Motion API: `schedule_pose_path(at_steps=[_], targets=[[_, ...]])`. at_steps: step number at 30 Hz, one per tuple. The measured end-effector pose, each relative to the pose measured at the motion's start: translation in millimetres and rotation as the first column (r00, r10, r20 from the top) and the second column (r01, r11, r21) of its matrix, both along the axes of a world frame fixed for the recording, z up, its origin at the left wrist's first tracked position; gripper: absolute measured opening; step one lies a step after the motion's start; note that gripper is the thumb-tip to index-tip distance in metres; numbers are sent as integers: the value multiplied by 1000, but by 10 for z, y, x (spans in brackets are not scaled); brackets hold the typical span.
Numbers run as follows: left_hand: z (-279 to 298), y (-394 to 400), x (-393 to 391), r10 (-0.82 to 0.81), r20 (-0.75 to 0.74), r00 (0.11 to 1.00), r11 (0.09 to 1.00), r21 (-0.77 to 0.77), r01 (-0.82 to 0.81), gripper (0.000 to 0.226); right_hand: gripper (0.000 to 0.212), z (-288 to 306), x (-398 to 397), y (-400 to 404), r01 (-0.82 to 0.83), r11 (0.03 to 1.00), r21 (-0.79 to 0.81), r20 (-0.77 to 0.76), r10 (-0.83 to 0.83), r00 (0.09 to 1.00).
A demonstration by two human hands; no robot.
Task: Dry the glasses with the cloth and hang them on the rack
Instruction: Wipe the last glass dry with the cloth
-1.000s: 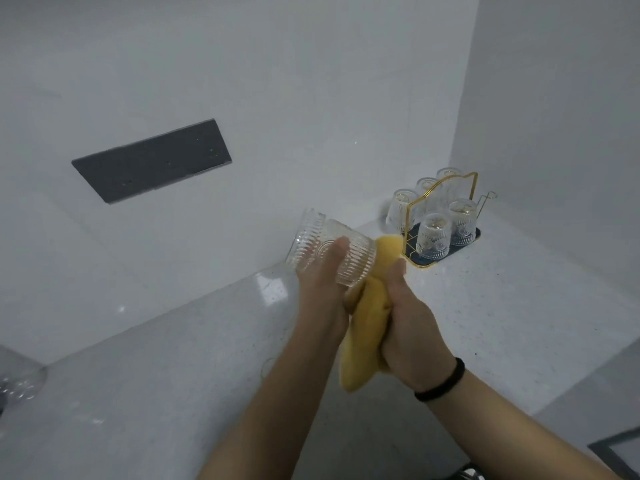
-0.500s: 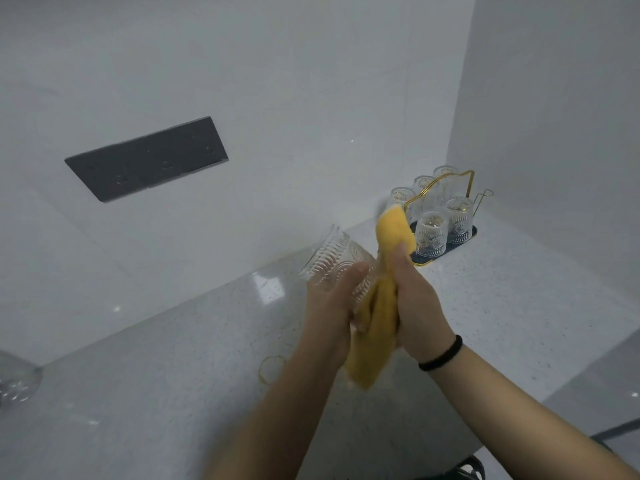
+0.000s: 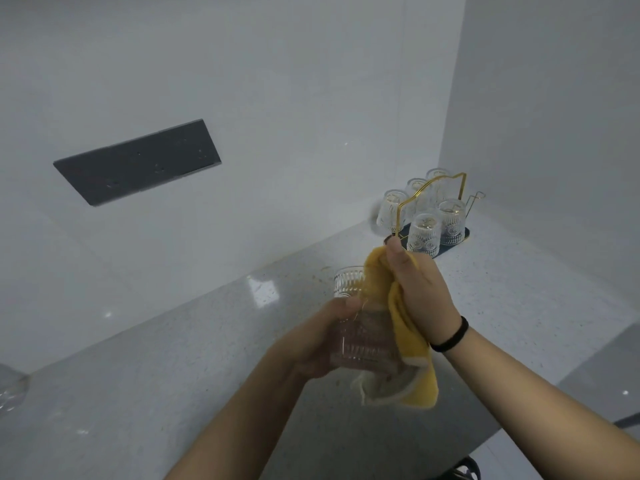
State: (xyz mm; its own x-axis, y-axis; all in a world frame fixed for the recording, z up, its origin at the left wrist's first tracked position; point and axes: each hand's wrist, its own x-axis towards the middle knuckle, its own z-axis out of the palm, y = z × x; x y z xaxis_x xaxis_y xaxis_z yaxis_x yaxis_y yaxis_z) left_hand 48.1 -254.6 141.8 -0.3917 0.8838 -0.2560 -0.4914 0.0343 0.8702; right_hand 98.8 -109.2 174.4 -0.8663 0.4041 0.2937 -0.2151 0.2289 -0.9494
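Yellow cloth [image 3: 408, 337], gripped by the right hand [image 3: 420, 292], wiped the glass [image 3: 360, 337] clasped in the left hand [image 3: 311, 344]; hanging it on the rack [image 3: 431, 199] probably came next.

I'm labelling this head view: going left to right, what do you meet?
Clear object at the left edge → dark wall panel → left hand → glass → yellow cloth → right hand → rack of upturned glasses.
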Motion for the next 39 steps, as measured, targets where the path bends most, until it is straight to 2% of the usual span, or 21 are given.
schedule_pose_path(at_steps=[2, 4, 6, 8, 9, 11, 12, 13, 15, 17, 19, 21, 24, 26, 27, 30, 31, 32, 35, 37, 39], targets=[[-45, 12, 42, -8, 60, 998, 999, 31, 7, 64, 47, -9, 12, 54, 5, 999, 39, -11, -5, 1000], [-54, 67, 84, 93, 39, 995, 996, -11, -93, 56, 49, -41, -18, 106, 109, 988, 109, -5, -110, 994], [-27, 167, 125, 288, -97, 953, 949, -103, -297, 54, 53, -61, -64, 174, 264, 951, 162, 2, -268, 963], [-97, 331, 158, 434, -224, 873, 878, -111, -465, 72, 56, -77, -110, 282, 384, 903, 192, 11, -393, 919], [-139, 396, 160, 470, -277, 838, 855, -93, -510, 77, 56, -93, -127, 327, 410, 891, 196, 8, -420, 908], [-152, 575, 154, 461, -314, 830, 862, -63, -503, 67, 55, -130, -129, 446, 440, 879, 186, -7, -446, 895], [-140, 643, 134, 454, -253, 854, 876, -47, -479, 54, 56, -144, -120, 497, 446, 878, 174, -25, -449, 893], [-111, 690, 102, 441, -110, 891, 894, -33, -447, 44, 58, -154, -112, 539, 447, 881, 155, -54, -444, 894], [-64, 821, 62, 337, 259, 905, 938, -5, -347, 43, 60, -158, -67, 661, 441, 892, 99, -131, -428, 894], [-115, 968, 31, 239, 365, 900, 964, 24, -266, 49, 62, -179, -56, 828, 447, 891, 84, -172, -429, 887], [-95, 1148, 23, 225, 253, 941, 973, -17, -229, 45, 62, -217, -78, 1010, 492, 866, 83, -148, -478, 866], [-75, 1363, 33, 265, 29, 964, 963, -65, -263, 35, 58, -255, -117, 1225, 550, 830, 97, -79, -544, 835], [-188, 1709, 43, 323, -376, 868, 915, -111, -389, 51, 52, -306, -163, 1567, 596, 791, 134, -10, -601, 799], [-264, 1952, 42, 352, -418, 837, 900, -93, -425, 59, 51, -321, -185, 1801, 593, 796, 119, -5, -597, 802], [-267, 2076, 9, 373, -335, 865, 902, -85, -422, 60, 51, -319, -200, 1908, 591, 798, 118, -26, -592, 805], [-202, 2426, -112, 342, 169, 925, 939, -108, -327, 50, 54, -308, -231, 2229, 545, 832, 99, -115, -535, 837], [-192, 2559, -144, 291, 281, 915, 957, -98, -274, 52, 53, -329, -261, 2380, 531, 841, 109, -130, -517, 846], [-220, 2655, -174, 263, 281, 923, 964, -110, -241, 54, 53, -349, -281, 2494, 518, 849, 106, -131, -504, 853], [-257, 3013, -198, 320, 88, 943, 943, -128, -308, 52, 53, -432, -421, 2890, 543, 836, 84, -63, -539, 840], [-368, 3217, -216, 431, -140, 892, 884, -134, -448, 62, 56, -489, -519, 3102, 554, 824, 121, -4, -558, 830], [-468, 3352, -230, 440, -351, 827, 847, -146, -512, 77, 56, -542, -578, 3217, 551, 827, 113, 29, -557, 830]])
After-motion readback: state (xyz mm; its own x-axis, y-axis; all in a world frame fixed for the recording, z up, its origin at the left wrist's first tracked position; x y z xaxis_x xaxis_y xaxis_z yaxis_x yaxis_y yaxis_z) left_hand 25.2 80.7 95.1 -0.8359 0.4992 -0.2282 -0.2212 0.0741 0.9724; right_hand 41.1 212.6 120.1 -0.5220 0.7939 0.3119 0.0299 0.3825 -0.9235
